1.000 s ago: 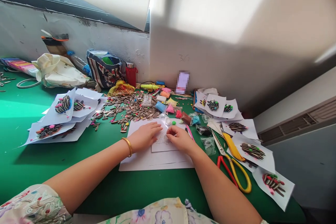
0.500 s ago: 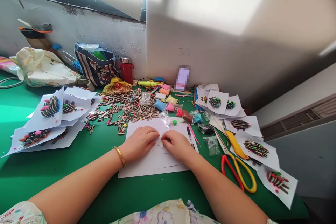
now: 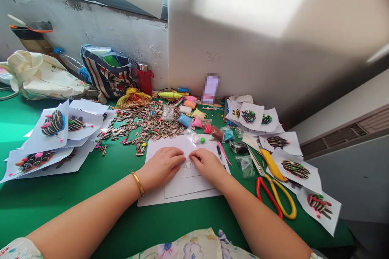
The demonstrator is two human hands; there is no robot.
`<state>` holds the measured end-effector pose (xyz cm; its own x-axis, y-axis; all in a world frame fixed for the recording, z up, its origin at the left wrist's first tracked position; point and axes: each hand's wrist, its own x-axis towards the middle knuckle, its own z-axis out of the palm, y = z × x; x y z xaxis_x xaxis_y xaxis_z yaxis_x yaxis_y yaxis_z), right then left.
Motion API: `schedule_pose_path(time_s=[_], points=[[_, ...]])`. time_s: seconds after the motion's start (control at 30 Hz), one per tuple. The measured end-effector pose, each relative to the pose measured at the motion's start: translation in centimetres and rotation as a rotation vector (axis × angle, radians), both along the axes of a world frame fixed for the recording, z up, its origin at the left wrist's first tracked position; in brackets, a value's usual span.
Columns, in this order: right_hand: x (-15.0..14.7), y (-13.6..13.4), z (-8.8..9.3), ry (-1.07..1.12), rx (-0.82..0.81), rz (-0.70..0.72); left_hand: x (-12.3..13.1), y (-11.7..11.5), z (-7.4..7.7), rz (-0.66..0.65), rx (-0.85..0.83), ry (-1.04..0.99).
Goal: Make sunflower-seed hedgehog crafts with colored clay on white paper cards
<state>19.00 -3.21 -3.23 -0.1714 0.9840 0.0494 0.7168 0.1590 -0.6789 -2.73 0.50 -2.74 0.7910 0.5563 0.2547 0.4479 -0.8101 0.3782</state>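
Observation:
My left hand (image 3: pixel 164 165) lies flat on the white paper (image 3: pixel 185 189), fingers stretched out together and pressing on its left side. Across from it, my right hand (image 3: pixel 209 166) is closed in a pinch just above the sheet; whatever is between the fingertips is too small or hidden to make out. Between the two hands a small pencil-like drawing (image 3: pixel 189 164) shows on the paper. Beyond the fingertips sit a green clay ball (image 3: pixel 202 140) and a clear bag of white clay (image 3: pixel 192 136). A black pen (image 3: pixel 219 152) and a pink tool (image 3: pixel 224 153) lie beside my right hand.
Striped sunflower seeds (image 3: pixel 154 123) are heaped behind the paper, near a blue clay packet (image 3: pixel 185 120). Seed-covered picture cards (image 3: pixel 54 123) are stacked at left, more cards (image 3: pixel 296 168) at right. Scissors (image 3: pixel 275 192) and a yellow cutter (image 3: pixel 272 165) lie right; a red flask (image 3: pixel 145 81) stands behind.
My right hand's fingertips have shifted slightly up and right, uncovering more of the drawing. The paper's lower edges show more clearly. My left hand stays almost in place.

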Motion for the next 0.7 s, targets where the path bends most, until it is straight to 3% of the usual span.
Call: schedule_pose_path(time_s=[0.3, 0.43, 0.7], points=[[1.5, -0.2, -0.2, 0.134, -0.028, 0.036, 0.0, -0.3, 0.2, 0.002, 0.011, 0.026], [1.5, -1.0, -0.5, 0.171, 0.062, 0.026, 0.0, -0.4, 0.2, 0.009, 0.021, 0.027], [1.2, -1.7, -0.8, 0.03, 0.204, 0.092, 0.1, -0.4, -0.3, 0.028, 0.057, 0.068]])
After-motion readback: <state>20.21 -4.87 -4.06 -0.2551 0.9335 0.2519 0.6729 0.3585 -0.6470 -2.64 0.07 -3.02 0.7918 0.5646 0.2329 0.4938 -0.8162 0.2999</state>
